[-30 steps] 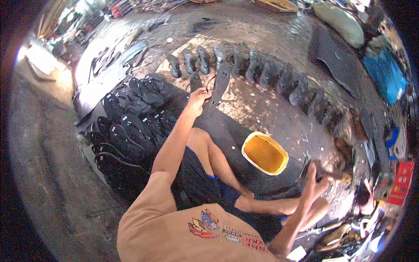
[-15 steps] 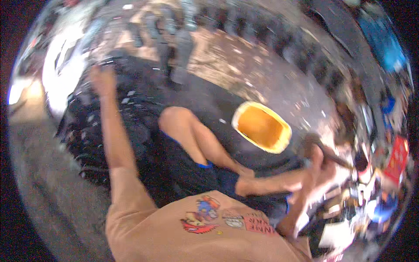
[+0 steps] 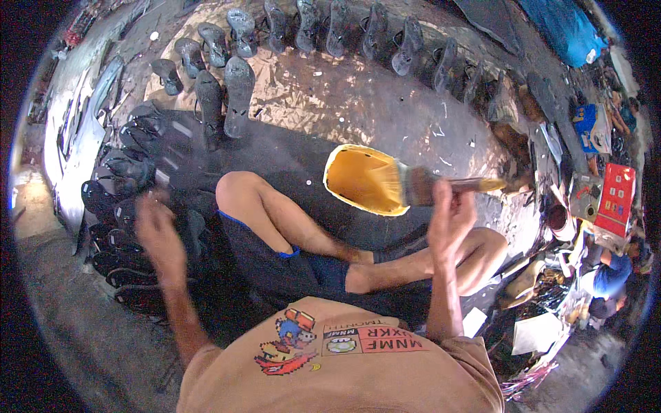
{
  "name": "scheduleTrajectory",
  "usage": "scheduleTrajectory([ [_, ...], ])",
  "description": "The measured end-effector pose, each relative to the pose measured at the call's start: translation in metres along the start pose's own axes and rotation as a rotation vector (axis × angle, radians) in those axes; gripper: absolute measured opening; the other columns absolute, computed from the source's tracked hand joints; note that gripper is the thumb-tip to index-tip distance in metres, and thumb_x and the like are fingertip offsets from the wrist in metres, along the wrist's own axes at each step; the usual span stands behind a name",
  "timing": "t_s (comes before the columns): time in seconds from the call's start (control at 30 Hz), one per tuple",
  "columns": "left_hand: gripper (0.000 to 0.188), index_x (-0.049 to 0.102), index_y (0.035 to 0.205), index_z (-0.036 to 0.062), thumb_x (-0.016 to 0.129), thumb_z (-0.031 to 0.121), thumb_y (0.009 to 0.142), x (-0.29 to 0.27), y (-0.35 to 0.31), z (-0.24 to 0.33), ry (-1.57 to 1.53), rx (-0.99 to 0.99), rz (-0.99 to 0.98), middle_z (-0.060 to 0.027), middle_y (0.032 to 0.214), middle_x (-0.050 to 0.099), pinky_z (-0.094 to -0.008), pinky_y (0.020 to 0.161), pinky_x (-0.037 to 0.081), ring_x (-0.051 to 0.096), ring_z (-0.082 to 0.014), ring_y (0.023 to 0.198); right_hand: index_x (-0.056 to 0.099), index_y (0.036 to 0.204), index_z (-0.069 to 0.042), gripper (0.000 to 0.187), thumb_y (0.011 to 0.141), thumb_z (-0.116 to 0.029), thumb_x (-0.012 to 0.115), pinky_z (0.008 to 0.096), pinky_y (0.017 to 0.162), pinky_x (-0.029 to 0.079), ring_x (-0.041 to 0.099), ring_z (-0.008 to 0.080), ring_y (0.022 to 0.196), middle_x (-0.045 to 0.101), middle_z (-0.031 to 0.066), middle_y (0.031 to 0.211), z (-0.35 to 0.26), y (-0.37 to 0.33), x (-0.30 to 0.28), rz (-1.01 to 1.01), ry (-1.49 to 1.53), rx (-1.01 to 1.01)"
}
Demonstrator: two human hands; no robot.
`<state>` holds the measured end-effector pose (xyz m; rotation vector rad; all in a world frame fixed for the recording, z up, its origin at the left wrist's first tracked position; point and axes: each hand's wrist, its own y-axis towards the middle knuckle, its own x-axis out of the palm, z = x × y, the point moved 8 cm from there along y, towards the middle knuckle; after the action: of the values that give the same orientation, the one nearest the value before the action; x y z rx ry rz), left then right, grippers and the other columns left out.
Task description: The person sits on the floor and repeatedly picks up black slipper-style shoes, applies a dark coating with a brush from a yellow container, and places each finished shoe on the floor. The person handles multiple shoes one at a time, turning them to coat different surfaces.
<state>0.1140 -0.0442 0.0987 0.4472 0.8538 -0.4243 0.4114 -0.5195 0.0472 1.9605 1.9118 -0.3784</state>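
In my right hand (image 3: 451,213) is a broad brush (image 3: 421,186) with a wooden handle, held level. Its bristle end reaches over the right rim of a cut-open yellow tub (image 3: 337,196). Amber, glue-coloured stuff lines the tub; whether the bristles touch it I cannot tell. My left hand (image 3: 157,220) is smeared by motion beside a pile of black flip-flops (image 3: 117,196), so its fingers and anything in them are unclear. Two dark flip-flops (image 3: 237,96) lie side by side ahead of my bent left knee.
A curved row of dark flip-flops (image 3: 337,27) runs along the far side of a worn dark sheet (image 3: 399,103). Far right are a blue cloth (image 3: 564,31), a red panel (image 3: 615,199) and assorted clutter. My crossed legs (image 3: 275,206) are close to the tub.
My left hand has come back toward me from the far part of the flip-flop pile. My right hand has raised the brush from beside my knee to the tub's rim. The view has shifted.
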Motion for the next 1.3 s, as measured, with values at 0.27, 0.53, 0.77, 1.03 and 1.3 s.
scheduleTrajectory([
  [0.27,0.037,0.069,0.128,0.0046,0.075,0.013,0.092,0.060,-0.151,0.046,-0.011,0.261,-0.041,-0.0150,0.131,0.064,-0.0532,0.110,0.039,0.054,-0.0396,0.129,0.068,0.113,0.006,0.032,0.099,-0.022,0.071,0.0403,0.078,0.056,0.072,0.0256,0.084,0.076,0.0206,0.091,0.036,-0.003,-0.012,-0.307,-0.222,0.123],
  [0.53,0.039,0.069,0.135,0.0060,0.069,0.011,0.096,0.076,-0.130,0.103,-0.300,0.136,-0.425,-0.0158,0.132,0.070,-0.0392,0.108,0.051,0.066,-0.0330,0.124,0.063,0.124,-0.003,0.028,0.105,-0.021,0.070,0.0420,0.086,0.065,0.076,0.0245,0.096,0.074,0.0110,0.111,0.020,0.026,-0.035,-0.061,1.183,0.505],
  [0.77,0.053,0.064,0.138,0.0048,0.057,0.043,0.103,0.171,-0.177,0.200,-2.015,-0.793,-0.994,-0.0204,0.131,0.071,-0.0440,0.095,0.058,0.072,-0.0319,0.114,0.072,0.111,-0.007,0.021,0.096,-0.020,0.081,0.0308,0.071,0.059,0.073,0.0124,0.084,0.078,0.0057,0.104,-0.061,0.032,-0.021,-0.204,0.662,0.056],
  [1.03,0.063,0.055,0.143,-0.0028,0.056,0.040,0.097,0.181,-0.197,0.178,-1.789,-0.723,-1.175,-0.0192,0.124,0.072,-0.0449,0.095,0.061,0.074,-0.0325,0.105,0.078,0.089,-0.012,0.024,0.076,-0.027,0.091,0.0447,0.078,0.052,0.069,0.0299,0.082,0.075,0.0069,0.090,-0.138,0.019,0.010,-0.053,0.123,-0.632],
  [1.3,0.073,0.048,0.151,-0.0008,0.055,0.043,0.094,0.179,-0.187,0.154,-1.889,-0.646,-1.289,-0.0297,0.131,0.067,-0.0429,0.084,0.065,0.076,-0.0393,0.097,0.080,0.101,-0.005,0.027,0.083,-0.022,0.092,0.0356,0.068,0.059,0.075,0.0205,0.074,0.080,0.0136,0.088,-0.104,-0.001,-0.010,-0.256,0.174,-0.308],
])
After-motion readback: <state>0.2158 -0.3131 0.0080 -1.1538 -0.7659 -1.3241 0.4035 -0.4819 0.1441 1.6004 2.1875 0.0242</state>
